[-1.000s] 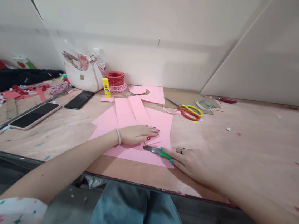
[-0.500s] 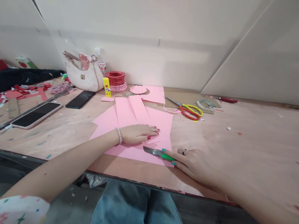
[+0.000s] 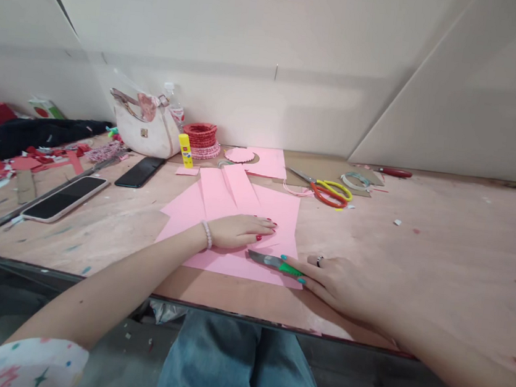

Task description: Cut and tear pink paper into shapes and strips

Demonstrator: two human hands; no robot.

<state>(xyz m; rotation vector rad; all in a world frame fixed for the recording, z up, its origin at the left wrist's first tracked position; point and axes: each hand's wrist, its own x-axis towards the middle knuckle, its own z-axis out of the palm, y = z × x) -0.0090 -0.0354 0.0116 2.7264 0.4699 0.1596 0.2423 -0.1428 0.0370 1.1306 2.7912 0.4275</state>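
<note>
the sleeve (image 3: pixel 29 361) is white, star-printed — the jeans (image 3: pixel 211 362) blue.

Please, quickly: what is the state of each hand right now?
Left hand: open, palm down on the pink paper.
Right hand: closed, holding the green-handled knife.

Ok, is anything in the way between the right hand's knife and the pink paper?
Nothing visible is: the right hand holds the knife with its blade over the pink paper. The left hand lies on the paper beyond the blade, not under it.
</note>
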